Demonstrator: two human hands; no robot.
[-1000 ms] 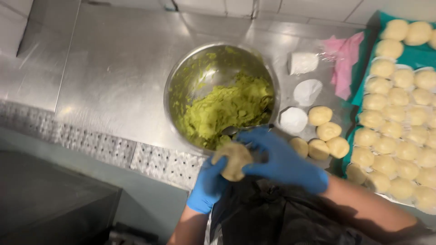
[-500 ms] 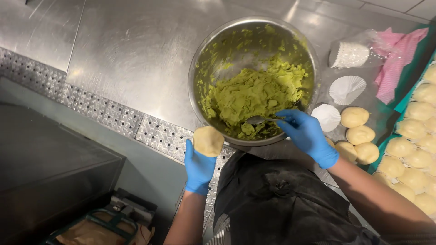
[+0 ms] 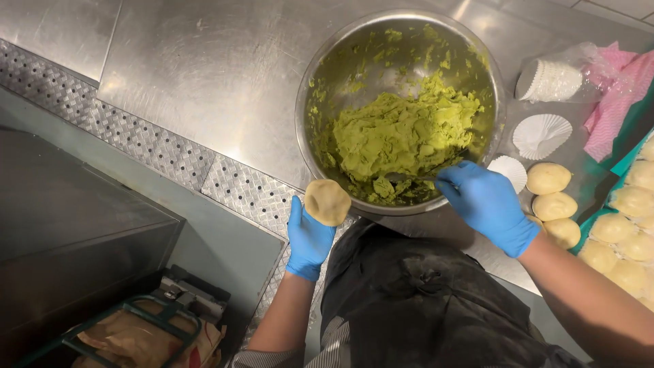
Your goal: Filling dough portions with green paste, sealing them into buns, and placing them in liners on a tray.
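A steel mixing bowl (image 3: 320, 88) sits on the metal counter and holds a mound of green paste (image 3: 402, 133). My left hand (image 3: 308, 235), in a blue glove, cups a flattened round of pale dough (image 3: 327, 202) just outside the bowl's near rim. My right hand (image 3: 485, 203), also gloved in blue, reaches over the rim and grips the handle of a spoon (image 3: 409, 179) whose tip is dug into the paste.
Paper cup liners (image 3: 541, 133) and a bagged stack of them (image 3: 550, 80) lie right of the bowl, beside pink cloth (image 3: 616, 102). Dough balls (image 3: 548, 178) rest nearby; more fill a green tray (image 3: 633, 201). A perforated counter edge (image 3: 157, 146) runs left.
My hands have come apart: the left took the dough round leftward, the right went into the bowl with the spoon. The view has shifted so the bowl sits closer and larger.
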